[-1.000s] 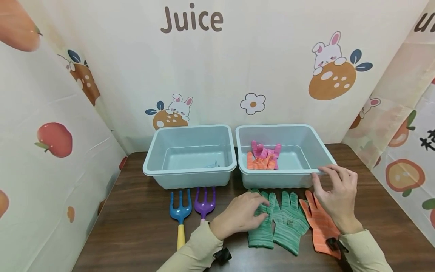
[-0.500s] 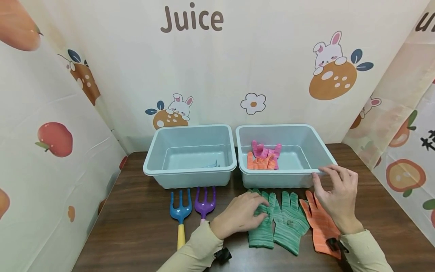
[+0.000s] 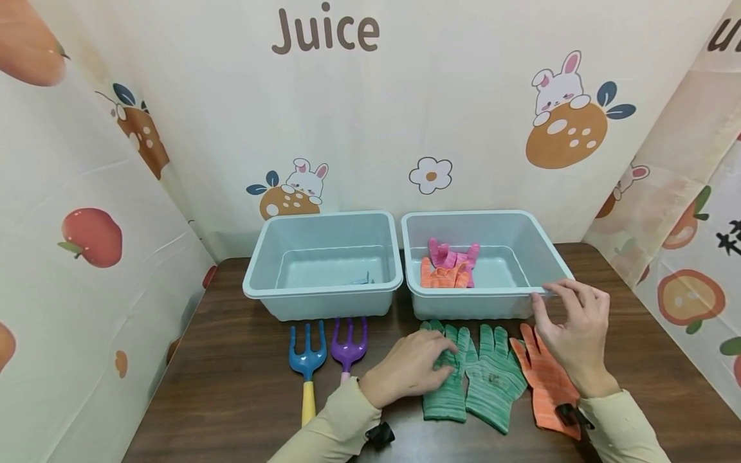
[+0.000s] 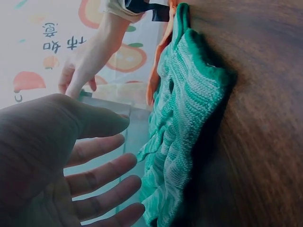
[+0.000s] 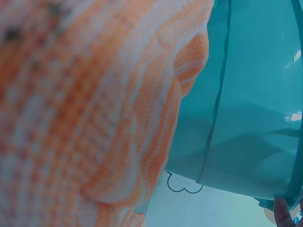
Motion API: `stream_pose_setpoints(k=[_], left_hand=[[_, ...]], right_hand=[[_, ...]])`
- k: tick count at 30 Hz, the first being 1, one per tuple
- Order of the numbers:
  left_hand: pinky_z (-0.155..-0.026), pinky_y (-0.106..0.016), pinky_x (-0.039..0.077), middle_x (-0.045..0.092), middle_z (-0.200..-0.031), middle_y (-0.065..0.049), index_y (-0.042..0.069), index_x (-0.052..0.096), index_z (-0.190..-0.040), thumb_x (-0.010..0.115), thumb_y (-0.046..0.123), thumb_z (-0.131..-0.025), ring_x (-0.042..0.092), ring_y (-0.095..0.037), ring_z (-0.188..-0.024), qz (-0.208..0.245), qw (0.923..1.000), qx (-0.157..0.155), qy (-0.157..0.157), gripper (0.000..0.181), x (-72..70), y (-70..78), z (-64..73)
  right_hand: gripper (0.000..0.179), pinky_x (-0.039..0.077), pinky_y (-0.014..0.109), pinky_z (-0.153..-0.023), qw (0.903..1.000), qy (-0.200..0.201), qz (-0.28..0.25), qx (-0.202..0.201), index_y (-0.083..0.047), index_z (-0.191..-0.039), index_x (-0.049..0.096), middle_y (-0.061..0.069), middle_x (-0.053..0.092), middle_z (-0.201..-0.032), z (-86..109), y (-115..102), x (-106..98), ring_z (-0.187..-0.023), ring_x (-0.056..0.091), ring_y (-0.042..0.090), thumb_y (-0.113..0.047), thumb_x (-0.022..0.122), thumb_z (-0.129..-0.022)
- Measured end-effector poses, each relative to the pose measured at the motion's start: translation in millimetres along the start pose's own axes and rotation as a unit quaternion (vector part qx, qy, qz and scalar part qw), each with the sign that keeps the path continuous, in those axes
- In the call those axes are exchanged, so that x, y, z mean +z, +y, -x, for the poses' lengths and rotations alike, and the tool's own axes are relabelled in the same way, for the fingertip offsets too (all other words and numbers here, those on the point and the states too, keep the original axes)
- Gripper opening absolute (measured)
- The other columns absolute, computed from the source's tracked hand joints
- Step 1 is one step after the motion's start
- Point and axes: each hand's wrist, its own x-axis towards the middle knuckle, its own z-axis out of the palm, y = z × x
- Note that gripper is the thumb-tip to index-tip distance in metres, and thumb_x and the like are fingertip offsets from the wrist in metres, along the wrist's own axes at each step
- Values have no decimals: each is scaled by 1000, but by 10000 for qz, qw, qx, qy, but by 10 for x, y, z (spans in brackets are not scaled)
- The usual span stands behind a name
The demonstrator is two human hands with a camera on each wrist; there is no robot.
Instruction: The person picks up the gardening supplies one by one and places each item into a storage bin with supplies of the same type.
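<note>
My left hand (image 3: 408, 365) hovers with loosely bent fingers over the left of two green striped gloves (image 3: 494, 379); nothing is between its fingers in the left wrist view, where the knitted green glove (image 4: 182, 109) lies beside it. At the front right corner of the right bin (image 3: 469, 303), my right hand (image 3: 579, 331) has relaxed fingertips at the rim; whether they press on it I cannot tell. An orange glove (image 3: 547, 392) lies partly beneath my right wrist, and its knit (image 5: 94, 104) fills much of the right wrist view.
Inside the right bin are a pink glove (image 3: 446, 257) and an orange glove (image 3: 444, 278). The left bin (image 3: 324, 302) contains a small bluish item, mostly hidden. Hand forks lie left on the table: one blue (image 3: 308, 361), one purple (image 3: 349, 352). A printed cloth (image 3: 370, 128) stands behind.
</note>
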Motion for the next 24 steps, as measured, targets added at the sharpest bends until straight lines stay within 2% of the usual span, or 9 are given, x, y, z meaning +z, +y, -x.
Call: stream_pose_setpoints(k=[4, 12, 24], left_hand=[[-85, -22, 57, 73, -123, 5, 21, 75, -130, 72, 29, -101, 68, -9, -111, -119, 9999, -25, -110, 30, 21, -5, 5], [-88, -26, 58, 71, -132, 4, 24, 72, -133, 78, 29, -97, 67, -12, -119, -475, 9966, -223, -641, 37, 34, -15, 15], [-87, -25, 58, 73, -126, 8, 27, 73, -132, 86, 32, -92, 68, -12, -115, -636, 9949, -259, -739, 42, 50, 4, 8]], right_hand=[[64, 29, 43, -94, 10000, -66, 68, 4, 8, -103, 75, 32, 66, -104, 2, 9, -6, -98, 49, 54, -55, 65, -100], [62, 29, 43, -94, 9999, -99, 81, 7, 8, -104, 75, 31, 66, -104, -7, 5, -10, -98, 50, 54, -54, 65, -100], [63, 29, 41, -95, 9999, -127, 75, -3, 8, -102, 75, 31, 67, -104, -2, 13, -15, -98, 49, 54, -55, 65, -100]])
